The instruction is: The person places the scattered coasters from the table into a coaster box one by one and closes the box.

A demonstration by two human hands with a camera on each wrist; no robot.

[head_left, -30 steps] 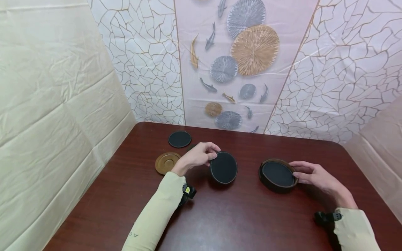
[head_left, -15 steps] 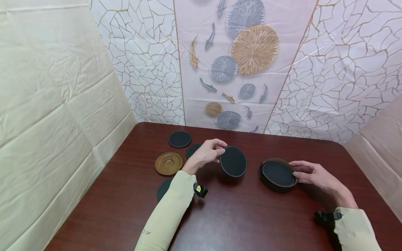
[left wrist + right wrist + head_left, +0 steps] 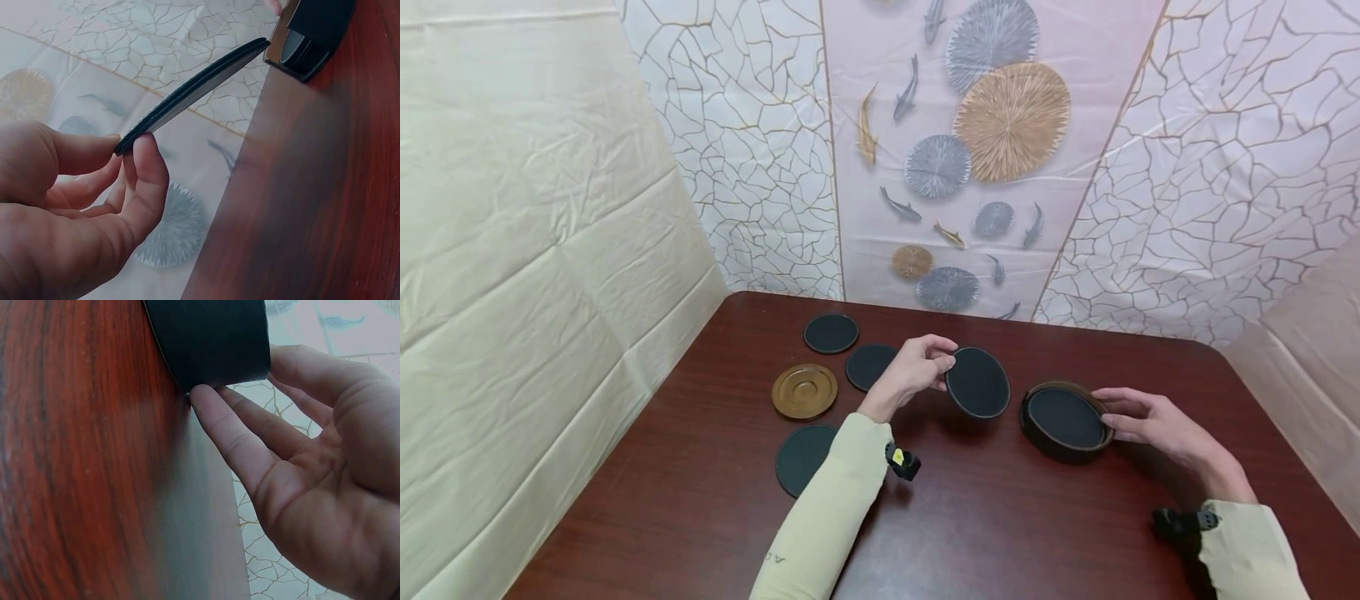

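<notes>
My left hand (image 3: 917, 368) pinches a round black coaster (image 3: 977, 382) by its edge, thumb against fingers. The coaster is tilted in the air, and its edge shows two dark layers in the left wrist view. To its right stands a round coaster holder (image 3: 1067, 450), dark outside and brown inside, with a black coaster (image 3: 1067, 417) lying in it. My right hand (image 3: 1161, 427) touches the holder's right side. In the right wrist view the thumb meets the rim and extended fingers (image 3: 234, 437) reach the lower wall (image 3: 212, 344).
At left on the dark red wooden table (image 3: 1000, 525) lie a black coaster (image 3: 831, 333) at the back, another (image 3: 868, 367) partly behind my left hand, and a third (image 3: 805, 458) partly under my sleeve. A brown ringed disc (image 3: 805, 392) lies among them. Patterned cloth (image 3: 760, 150) hangs behind.
My left hand has carried the pinched coaster rightward, nearer the holder. The moving arm has uncovered two coasters on the left. My right hand and the holder stay in place.
</notes>
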